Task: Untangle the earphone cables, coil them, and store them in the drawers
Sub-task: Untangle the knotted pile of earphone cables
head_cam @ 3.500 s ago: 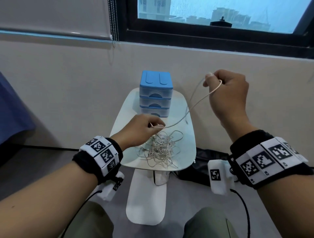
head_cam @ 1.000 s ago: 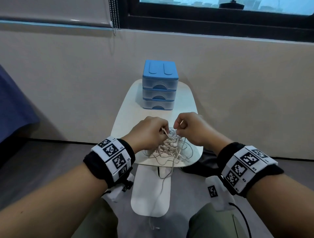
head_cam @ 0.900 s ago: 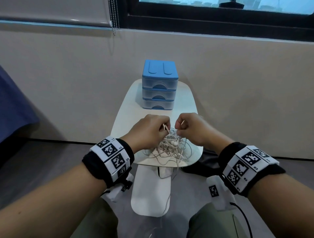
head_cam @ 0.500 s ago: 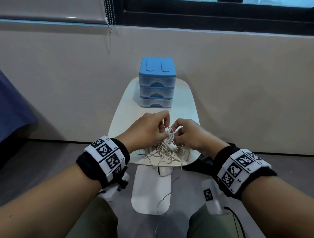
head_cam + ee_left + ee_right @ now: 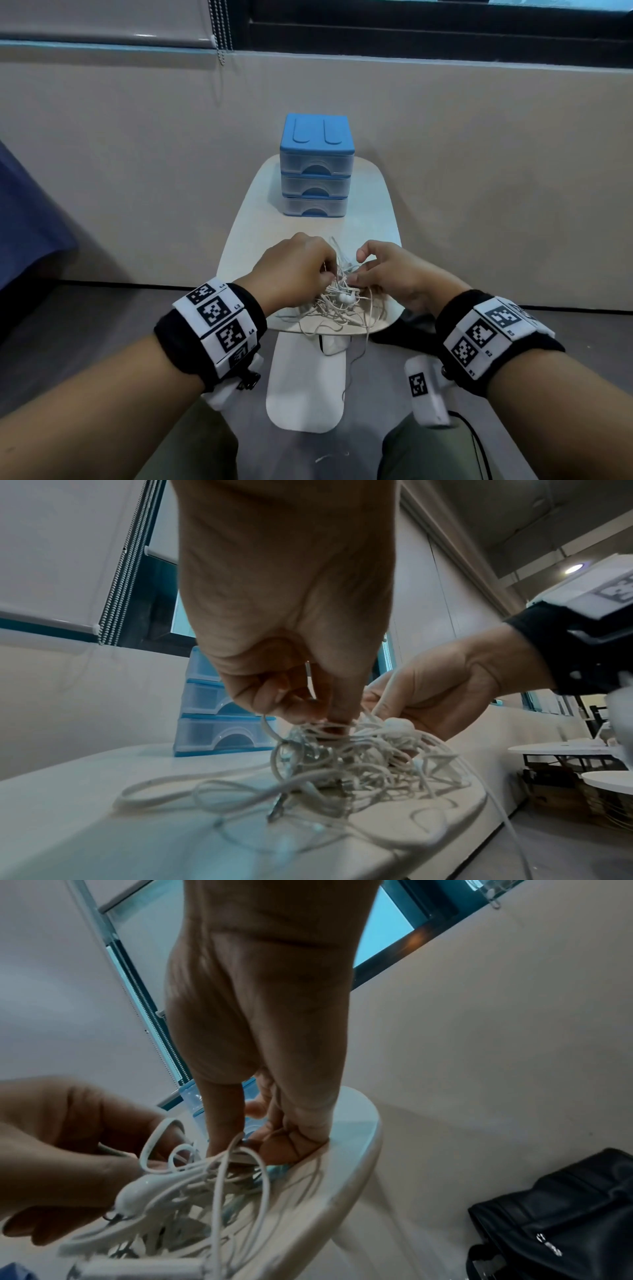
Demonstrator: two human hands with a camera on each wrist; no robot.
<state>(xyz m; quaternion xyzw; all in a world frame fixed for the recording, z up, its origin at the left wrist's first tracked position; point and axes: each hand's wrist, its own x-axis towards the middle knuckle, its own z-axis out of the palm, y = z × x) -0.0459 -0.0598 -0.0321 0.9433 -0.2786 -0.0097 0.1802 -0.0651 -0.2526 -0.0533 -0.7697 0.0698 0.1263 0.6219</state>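
A tangle of white earphone cables [image 5: 337,305] [image 5: 359,761] [image 5: 192,1191] lies at the near end of a small white table [image 5: 253,219]. My left hand [image 5: 298,270] [image 5: 294,696] pinches strands at the top of the tangle with curled fingers. My right hand [image 5: 380,270] [image 5: 267,1131] faces it from the right, thumb and fingers curled round cables. One cable hangs over the near table edge [image 5: 354,363]. A blue three-drawer box [image 5: 317,171] [image 5: 209,723] stands at the far end, all drawers closed.
The table's white base [image 5: 305,387] stands on grey floor between my knees. A black bag [image 5: 555,1215] lies on the floor right of the table. A beige wall and a dark window frame [image 5: 411,37] are behind. Something dark blue [image 5: 24,219] is at the left.
My right hand came down from holding a raised cable loop and joined the left hand at the tangle. Over the last second both hands shifted slightly while working the knot.
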